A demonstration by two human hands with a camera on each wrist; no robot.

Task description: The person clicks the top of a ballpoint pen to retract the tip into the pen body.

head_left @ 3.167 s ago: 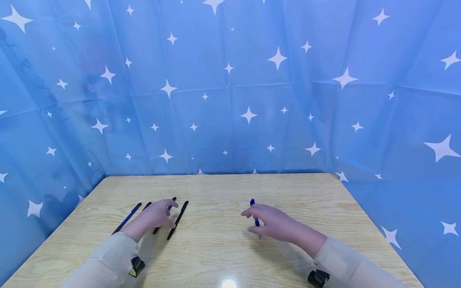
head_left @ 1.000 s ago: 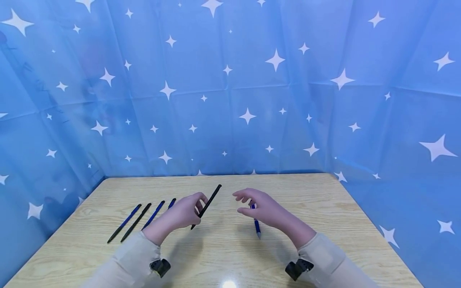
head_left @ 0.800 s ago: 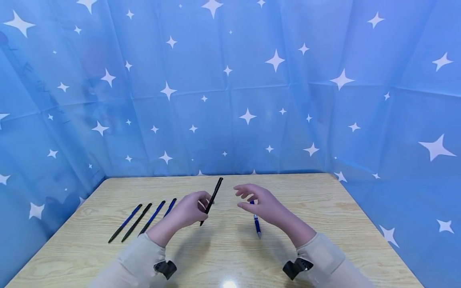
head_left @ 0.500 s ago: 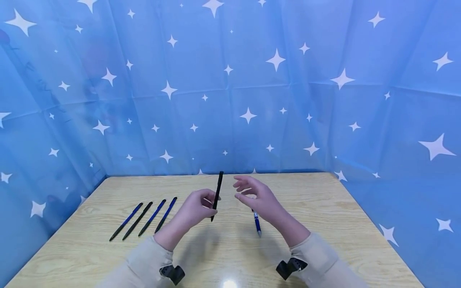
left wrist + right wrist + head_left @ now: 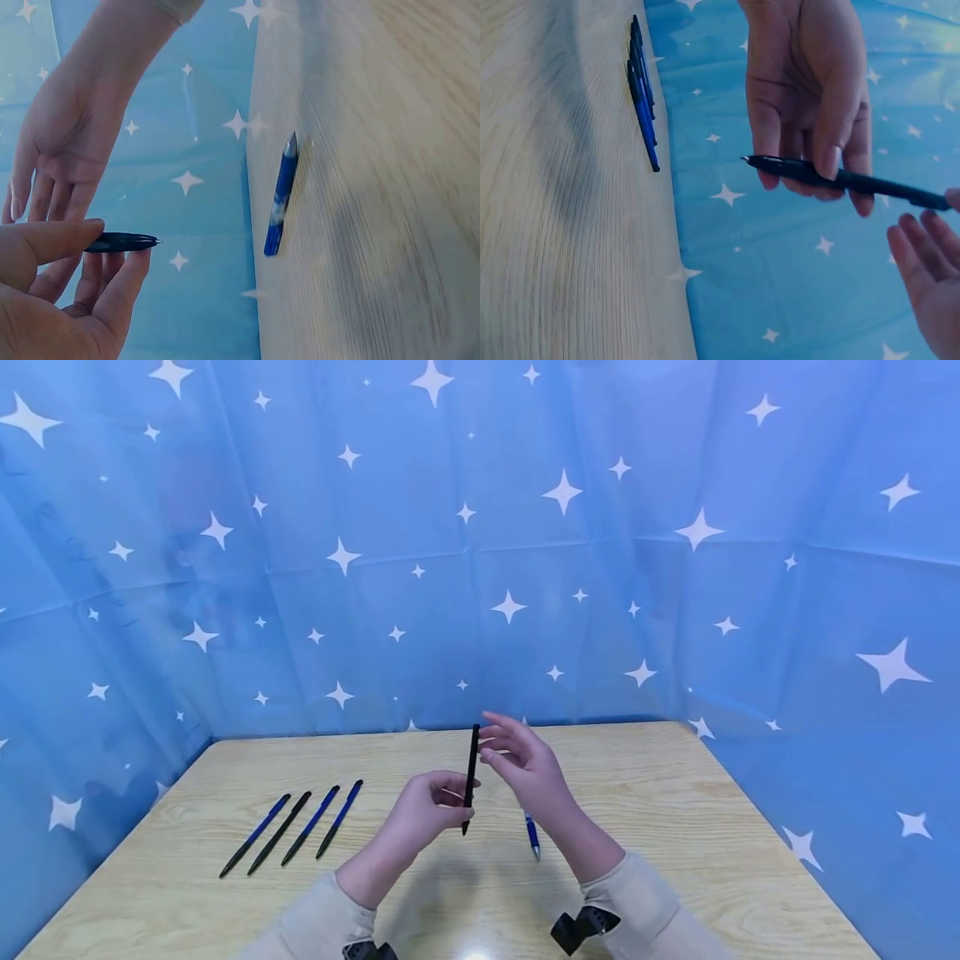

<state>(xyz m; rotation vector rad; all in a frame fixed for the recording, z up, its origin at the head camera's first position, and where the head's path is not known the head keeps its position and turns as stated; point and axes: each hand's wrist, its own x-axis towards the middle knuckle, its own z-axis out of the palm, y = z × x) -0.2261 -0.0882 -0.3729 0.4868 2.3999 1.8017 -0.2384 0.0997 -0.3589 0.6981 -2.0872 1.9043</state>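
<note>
My left hand (image 5: 423,814) pinches a black pen (image 5: 471,777) between thumb and fingers and holds it nearly upright above the table. In the right wrist view the black pen (image 5: 885,187) points its metal tip away from my right hand (image 5: 934,292). My right hand (image 5: 528,772) is beside the pen's upper end, with its fingers loosely bent; whether they touch it I cannot tell. Below that hand a blue pen (image 5: 532,837) with a silver tip lies on the table, its far end hidden in the head view. The left wrist view shows this blue pen (image 5: 281,195) whole.
On the left of the wooden table (image 5: 187,902) several pens lie slanted in a row: blue-and-black ones (image 5: 341,818) and a black one (image 5: 280,832). A blue curtain (image 5: 420,610) with white stars hangs behind the table. Both wrists wear small black devices (image 5: 585,928).
My left hand has taken the black pen from the row's right end, carried it rightward and turned it upright. My right hand has risen from the blue pen and moved toward the black pen's top.
</note>
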